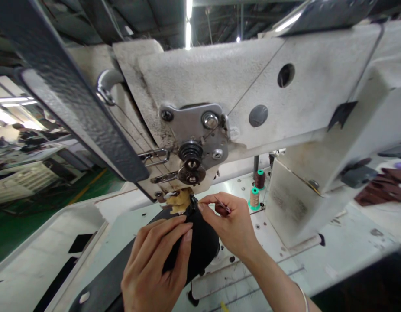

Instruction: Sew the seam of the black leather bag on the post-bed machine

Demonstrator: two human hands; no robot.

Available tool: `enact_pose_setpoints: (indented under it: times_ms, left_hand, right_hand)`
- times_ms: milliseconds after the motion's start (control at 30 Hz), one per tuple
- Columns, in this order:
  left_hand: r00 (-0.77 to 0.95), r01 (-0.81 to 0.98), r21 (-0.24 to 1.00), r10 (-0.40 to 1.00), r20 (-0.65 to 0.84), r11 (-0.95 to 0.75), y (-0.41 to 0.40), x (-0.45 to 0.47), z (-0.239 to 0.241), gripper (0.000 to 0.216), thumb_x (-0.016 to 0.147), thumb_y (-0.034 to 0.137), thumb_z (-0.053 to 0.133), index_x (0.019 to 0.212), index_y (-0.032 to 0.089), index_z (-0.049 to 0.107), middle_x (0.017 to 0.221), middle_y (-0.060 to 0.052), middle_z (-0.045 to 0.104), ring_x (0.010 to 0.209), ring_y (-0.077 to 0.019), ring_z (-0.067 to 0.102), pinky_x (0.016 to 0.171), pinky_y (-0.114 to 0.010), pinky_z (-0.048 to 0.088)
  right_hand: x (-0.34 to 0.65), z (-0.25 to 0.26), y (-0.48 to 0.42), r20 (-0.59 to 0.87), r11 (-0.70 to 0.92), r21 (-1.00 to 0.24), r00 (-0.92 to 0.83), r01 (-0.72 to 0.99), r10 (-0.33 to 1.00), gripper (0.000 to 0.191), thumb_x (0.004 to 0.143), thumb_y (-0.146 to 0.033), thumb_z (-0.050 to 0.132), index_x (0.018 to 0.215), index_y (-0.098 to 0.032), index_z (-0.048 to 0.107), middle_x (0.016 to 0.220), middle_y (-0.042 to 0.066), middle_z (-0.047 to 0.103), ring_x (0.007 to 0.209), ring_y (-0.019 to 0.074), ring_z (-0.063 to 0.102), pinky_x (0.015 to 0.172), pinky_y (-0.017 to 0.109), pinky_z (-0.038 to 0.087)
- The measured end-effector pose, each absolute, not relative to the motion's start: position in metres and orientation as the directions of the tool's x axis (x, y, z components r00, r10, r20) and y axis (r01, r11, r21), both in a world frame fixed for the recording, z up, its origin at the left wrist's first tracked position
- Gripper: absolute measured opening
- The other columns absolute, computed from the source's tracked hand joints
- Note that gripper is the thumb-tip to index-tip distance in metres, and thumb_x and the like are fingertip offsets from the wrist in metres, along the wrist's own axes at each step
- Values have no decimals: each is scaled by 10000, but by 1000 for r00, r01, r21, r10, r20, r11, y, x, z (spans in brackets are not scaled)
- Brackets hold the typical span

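Observation:
Under the head of a sewing machine point(191, 162) lies a black piece of material point(202, 242). My left hand point(156, 264) rests on it with fingers stretched out, fingertips just in front of the presser foot. My right hand point(231, 223) is closed to the right of the foot, thumb and forefinger pinched together at a dark bit beside it. A thin pointed tool point(222, 204) is tucked in the curled fingers of that hand; its exact kind is unclear. A ragged yellowish scrap point(179, 202) hangs around the needle area and hides the needle.
Behind my right hand stand a beige thread spool point(254, 198) and a dark brown one point(260, 178). The machine's column point(294, 208) rises at the right. Dark brown pieces point(384, 186) lie farther right. A grey bar point(80, 86) slants across the left side.

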State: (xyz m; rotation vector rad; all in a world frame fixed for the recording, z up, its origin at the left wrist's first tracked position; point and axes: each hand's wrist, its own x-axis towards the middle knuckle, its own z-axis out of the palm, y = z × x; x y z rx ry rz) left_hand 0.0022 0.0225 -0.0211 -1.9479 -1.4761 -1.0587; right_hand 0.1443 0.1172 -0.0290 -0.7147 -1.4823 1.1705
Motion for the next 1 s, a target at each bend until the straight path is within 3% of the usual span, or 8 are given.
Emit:
enact_pose_setpoints:
  times_ms: [200, 1000]
  left_hand:
    - [127, 953, 61, 574, 809, -297, 24, 3, -21, 282, 788, 52, 721, 1024, 205, 704, 1023, -44, 712, 955, -188, 651, 897, -384, 516]
    - [140, 958, 36, 573, 807, -285, 22, 2, -23, 326, 758, 23, 741, 1027, 203, 709, 1038, -49, 717, 944, -192, 657, 890, -397, 520]
  right_hand:
    - [144, -31, 119, 393, 373, -920, -266, -124, 880, 132, 833, -153, 649, 837, -185, 776, 677, -44, 602, 572, 81, 375, 542, 216, 310]
    - [143, -28, 117, 404, 401, -914, -275, -68, 873, 120, 835, -159, 667, 810, -200, 777, 663, -44, 613, 582, 84, 454, 574, 216, 348]
